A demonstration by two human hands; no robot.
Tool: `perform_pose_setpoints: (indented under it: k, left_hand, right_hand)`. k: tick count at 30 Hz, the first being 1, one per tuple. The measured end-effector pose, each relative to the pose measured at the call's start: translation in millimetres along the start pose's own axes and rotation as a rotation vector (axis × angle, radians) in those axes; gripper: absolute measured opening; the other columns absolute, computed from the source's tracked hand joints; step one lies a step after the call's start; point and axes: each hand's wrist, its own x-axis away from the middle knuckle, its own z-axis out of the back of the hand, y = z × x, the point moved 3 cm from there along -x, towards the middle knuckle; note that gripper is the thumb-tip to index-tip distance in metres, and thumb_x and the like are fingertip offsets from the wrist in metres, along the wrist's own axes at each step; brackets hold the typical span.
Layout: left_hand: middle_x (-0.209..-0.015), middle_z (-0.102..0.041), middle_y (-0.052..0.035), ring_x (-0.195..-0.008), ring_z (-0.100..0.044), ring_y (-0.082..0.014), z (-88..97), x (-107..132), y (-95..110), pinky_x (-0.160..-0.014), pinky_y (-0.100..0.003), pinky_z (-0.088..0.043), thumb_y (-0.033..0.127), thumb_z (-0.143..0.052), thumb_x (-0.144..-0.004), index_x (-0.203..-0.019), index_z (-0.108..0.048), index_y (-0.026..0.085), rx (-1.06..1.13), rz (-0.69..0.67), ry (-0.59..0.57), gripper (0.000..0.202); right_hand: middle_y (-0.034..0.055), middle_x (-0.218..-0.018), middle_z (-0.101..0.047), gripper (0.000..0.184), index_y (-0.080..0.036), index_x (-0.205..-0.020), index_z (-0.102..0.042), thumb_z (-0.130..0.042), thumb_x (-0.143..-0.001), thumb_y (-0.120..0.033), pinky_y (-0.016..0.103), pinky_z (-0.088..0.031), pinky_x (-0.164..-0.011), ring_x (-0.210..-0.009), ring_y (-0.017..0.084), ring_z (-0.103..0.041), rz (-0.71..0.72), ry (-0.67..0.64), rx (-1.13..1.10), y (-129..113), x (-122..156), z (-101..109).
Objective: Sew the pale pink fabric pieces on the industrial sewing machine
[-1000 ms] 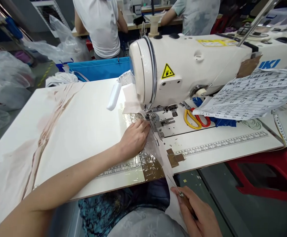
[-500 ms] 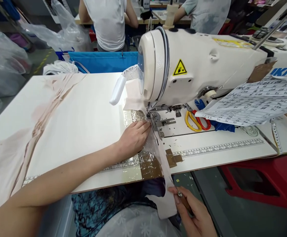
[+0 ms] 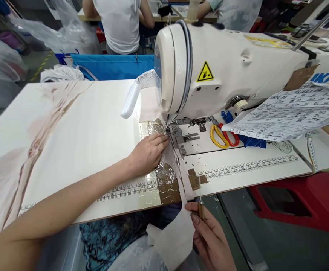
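Observation:
My left hand [image 3: 149, 154] lies flat beside the needle area of a white sewing machine [image 3: 232, 64]. Its stretched fingers press on pale pink fabric [image 3: 175, 235] by the presser foot [image 3: 167, 130]. From there the fabric runs as narrow strips over the table's front edge and widens into a loose piece above my lap. My right hand [image 3: 212, 235] is closed around the wooden handle of an awl [image 3: 201, 209], its thin spike pointing up. The index fingertip of that hand touches the edge of the fabric.
Yellow-and-red-handled scissors [image 3: 223, 136] lie behind the needle plate. A printed sheet [image 3: 291, 113] hangs off the machine at right. More pink fabric [image 3: 37, 143] stretches along the table's left side. A red stool [image 3: 319, 203] stands at lower right. Two people sit beyond the machine.
My right hand has moved slightly up and left, and the awl now points upright instead of leaning left. The fabric strip near it has separated into two strands. My left hand stays by the presser foot.

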Motion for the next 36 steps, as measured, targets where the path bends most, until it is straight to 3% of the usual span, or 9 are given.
perform_pose_setpoints:
  k: [5, 10, 14, 18, 22, 27, 31, 36]
  left_hand:
    - [-0.133, -0.062, -0.0187, -0.125, -0.054, -0.0299, -2.2, -1, 5, -0.099, -0.047, -0.053, 0.012, -0.037, -0.097, -0.128, -0.059, 0.004, -0.057, 0.000, -0.002, 0.040]
    - [-0.126, -0.061, -0.0190, -0.118, -0.053, -0.0300, -3.0, -8, 7, -0.094, -0.045, -0.053, 0.009, -0.036, -0.096, -0.123, -0.061, 0.003, -0.068, 0.044, 0.017, 0.037]
    - [-0.118, -0.061, -0.0186, -0.109, -0.052, -0.0290, -2.7, -12, 2, -0.088, -0.046, -0.054, 0.010, -0.032, -0.098, -0.119, -0.063, 0.005, -0.041, 0.062, 0.034, 0.038]
    - [-0.111, -0.063, -0.0167, -0.101, -0.053, -0.0252, -0.2, -11, -3, -0.090, -0.042, -0.055, 0.009, -0.033, -0.098, -0.115, -0.065, 0.005, 0.026, -0.002, 0.055, 0.036]
    - [-0.112, -0.064, -0.0147, -0.101, -0.055, -0.0232, 0.3, -10, -5, -0.090, -0.040, -0.055, 0.010, -0.035, -0.099, -0.114, -0.064, 0.008, 0.084, -0.043, 0.079, 0.033]
    - [-0.120, -0.062, -0.0147, -0.109, -0.055, -0.0257, -4.1, -8, -6, -0.088, -0.043, -0.054, 0.006, -0.035, -0.096, -0.119, -0.063, 0.011, 0.021, 0.013, 0.063, 0.036]
    - [-0.111, -0.062, -0.0134, -0.102, -0.054, -0.0250, -4.4, -8, -7, -0.085, -0.043, -0.054, 0.007, -0.034, -0.096, -0.119, -0.063, 0.011, -0.008, 0.057, 0.080, 0.037]
    - [-0.106, -0.064, -0.0120, -0.097, -0.055, -0.0225, -2.0, -7, -7, -0.084, -0.039, -0.054, 0.007, -0.034, -0.097, -0.114, -0.063, 0.011, 0.078, -0.025, 0.144, 0.034]
  right_hand:
    - [0.0106, -0.108, -0.077, 0.023, -0.022, -0.111, -0.072, -0.057, -0.098, -0.033, 0.025, -0.060, -0.081, -0.099, 0.021, -0.074, 0.256, 0.089, 0.544, -11, 3, 15]
    - [0.0105, -0.110, -0.077, 0.025, -0.021, -0.117, -0.066, -0.049, -0.100, -0.024, 0.023, -0.061, -0.080, -0.100, 0.019, -0.075, 0.513, 0.095, 0.790, -28, -7, 2]
    - [0.0126, -0.107, -0.078, 0.025, -0.018, -0.115, -0.065, -0.045, -0.101, -0.025, 0.023, -0.061, -0.076, -0.094, 0.018, -0.076, 0.539, 0.102, 0.911, -43, -18, -7]
    - [0.0143, -0.106, -0.078, 0.027, -0.015, -0.115, -0.064, -0.043, -0.101, -0.025, 0.023, -0.061, -0.069, -0.088, 0.018, -0.077, 0.538, 0.094, 0.953, -51, -23, -9]
    - [0.0142, -0.106, -0.077, 0.028, -0.015, -0.117, -0.063, -0.042, -0.101, -0.024, 0.023, -0.061, -0.069, -0.089, 0.019, -0.076, 0.539, 0.078, 0.959, -53, -26, -11]
    - [0.0141, -0.107, -0.077, 0.027, -0.016, -0.117, -0.063, -0.042, -0.101, -0.023, 0.027, -0.061, -0.070, -0.095, 0.022, -0.075, 0.543, 0.060, 0.993, -56, -33, -16]
    - [0.0134, -0.106, -0.076, 0.026, -0.017, -0.116, -0.062, -0.041, -0.100, -0.021, 0.027, -0.060, -0.070, -0.096, 0.022, -0.075, 0.589, 0.056, 1.008, -62, -39, -20]
    - [0.0113, -0.102, -0.076, 0.024, -0.018, -0.114, -0.060, -0.041, -0.099, -0.019, 0.025, -0.056, -0.062, -0.086, 0.021, -0.074, 0.629, 0.072, 1.018, -64, -49, -24]
